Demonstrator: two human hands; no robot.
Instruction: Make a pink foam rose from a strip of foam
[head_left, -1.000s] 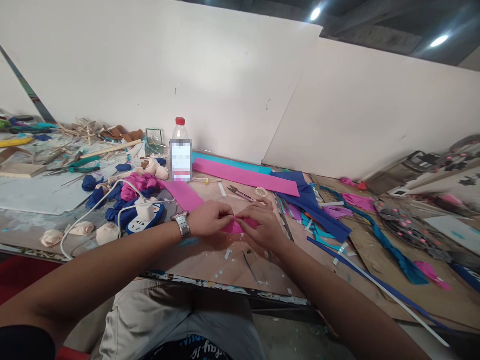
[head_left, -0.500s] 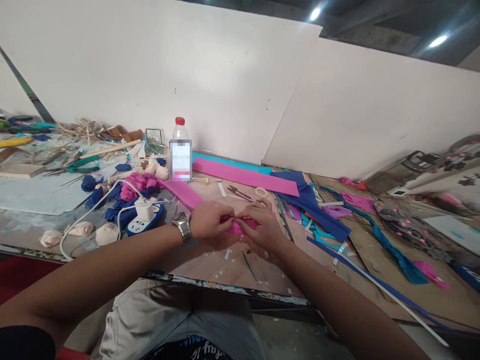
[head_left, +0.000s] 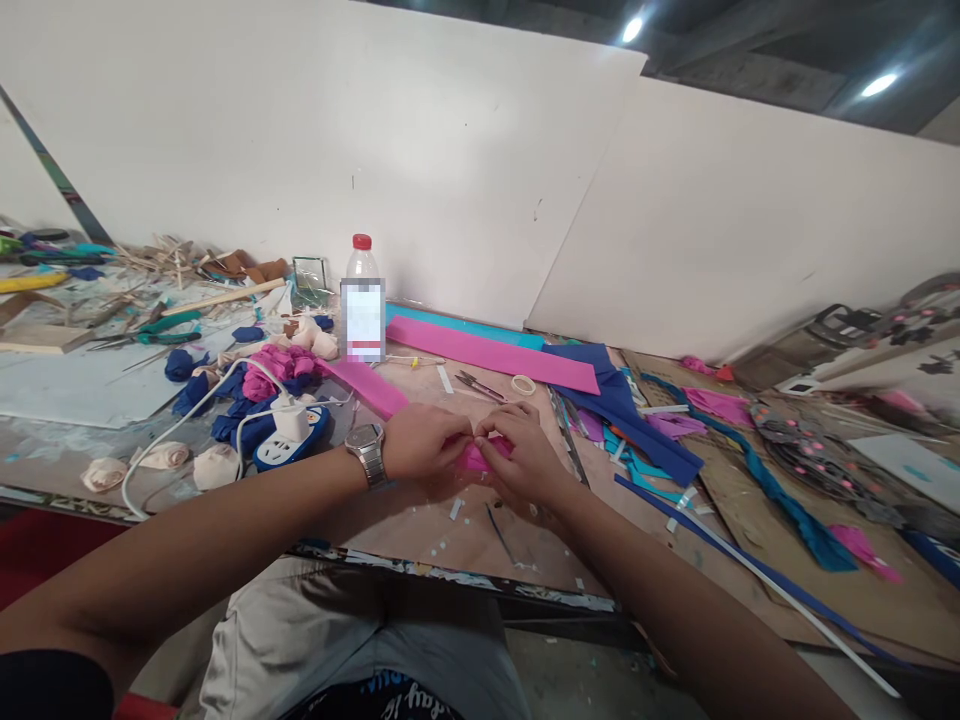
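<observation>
My left hand (head_left: 424,443), with a metal watch at its wrist, pinches the near end of a pink strip (head_left: 367,385) that runs back to the left. Close against it, my right hand (head_left: 517,450) has its fingertips closed on the same pink material (head_left: 480,458), which shows crumpled between and below the fingers. The fingertips of both hands nearly meet. Just behind the hands lie small scissors (head_left: 480,387) and a tape roll (head_left: 523,384). A wide pink strip (head_left: 487,355) lies farther back.
A bottle with a red cap (head_left: 362,300) stands at the back. Left are a power strip (head_left: 281,450) with a white cable, crumpled pink flowers (head_left: 277,370) and pliers (head_left: 161,328). Blue fabric (head_left: 622,400), a white rod (head_left: 795,592) and cardboard (head_left: 787,530) lie right.
The fingers of both hands have shifted slightly on the pink material, and a little gap now shows between the fingertips. The rest looks the same.
</observation>
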